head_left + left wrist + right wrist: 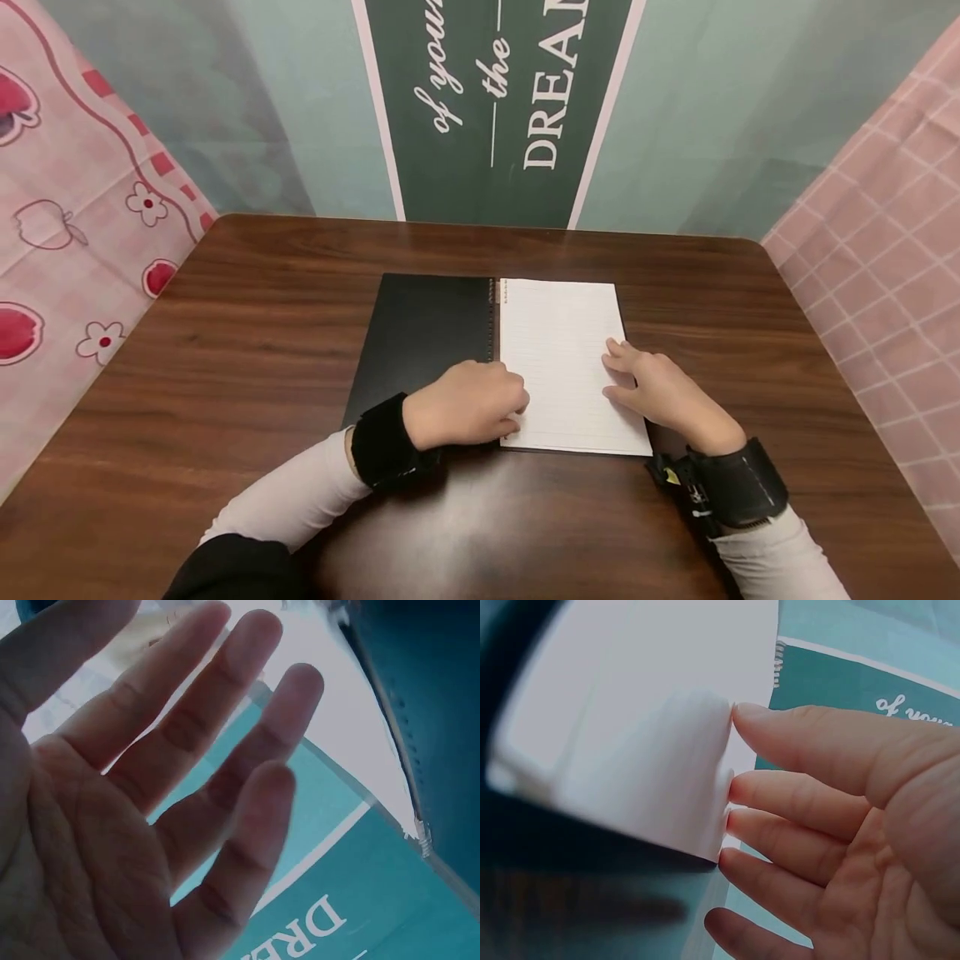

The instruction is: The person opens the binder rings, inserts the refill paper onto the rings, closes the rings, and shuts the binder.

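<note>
A spiral-bound notebook lies spread on the table, its black cover (431, 325) at the left and a white lined page (558, 350) at the right. My left hand (468, 404) rests over the lower part of the binding, with its fingertips at the page's left side. In the left wrist view its fingers are loosely extended and apart, holding nothing. Along the page's right edge lies my right hand (663, 392). Its thumb and fingertips (742, 787) touch the edge of the paper (637, 735) in the right wrist view, the fingers nearly straight.
The brown wooden table (225, 350) extends around the notebook. Behind it hangs a green backdrop (487, 183) with white lettering. Pink patterned cloths border the left (82, 250) and right (892, 275) sides. Each wrist wears a black strap (746, 483).
</note>
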The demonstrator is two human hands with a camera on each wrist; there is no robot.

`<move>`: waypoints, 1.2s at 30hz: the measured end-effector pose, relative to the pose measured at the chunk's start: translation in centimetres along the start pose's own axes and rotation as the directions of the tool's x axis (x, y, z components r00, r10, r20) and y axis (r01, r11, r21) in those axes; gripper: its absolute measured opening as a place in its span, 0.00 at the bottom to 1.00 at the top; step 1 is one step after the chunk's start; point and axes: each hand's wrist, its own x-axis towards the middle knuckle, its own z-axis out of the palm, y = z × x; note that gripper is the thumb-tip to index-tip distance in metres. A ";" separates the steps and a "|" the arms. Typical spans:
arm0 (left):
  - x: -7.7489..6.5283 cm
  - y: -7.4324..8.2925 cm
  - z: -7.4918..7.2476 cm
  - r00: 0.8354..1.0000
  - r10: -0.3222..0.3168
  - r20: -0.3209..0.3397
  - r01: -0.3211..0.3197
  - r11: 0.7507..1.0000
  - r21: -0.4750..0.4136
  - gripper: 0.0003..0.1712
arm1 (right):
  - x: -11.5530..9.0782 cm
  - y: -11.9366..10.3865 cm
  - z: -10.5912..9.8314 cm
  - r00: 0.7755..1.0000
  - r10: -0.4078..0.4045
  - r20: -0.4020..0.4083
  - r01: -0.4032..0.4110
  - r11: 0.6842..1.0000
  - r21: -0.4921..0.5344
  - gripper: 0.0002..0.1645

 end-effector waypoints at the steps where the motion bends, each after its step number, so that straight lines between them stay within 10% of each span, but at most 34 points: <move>1: -0.2 0.2 0.1 1.000 0.011 -0.009 -0.011 1.000 0.024 0.17 | 0.0 0.0 0.0 1.000 0.004 -0.003 -0.004 1.000 0.003 0.31; 27: -0.3 1.3 2.7 0.992 0.091 -0.087 -0.062 0.956 0.285 0.16 | -0.2 0.0 0.0 1.000 0.000 0.025 0.002 0.997 -0.081 0.34; 36: 0.3 0.8 2.9 0.997 0.056 -0.045 -0.049 0.988 0.148 0.14 | -0.3 -1.1 0.4 0.996 0.016 0.084 0.003 0.973 -0.230 0.44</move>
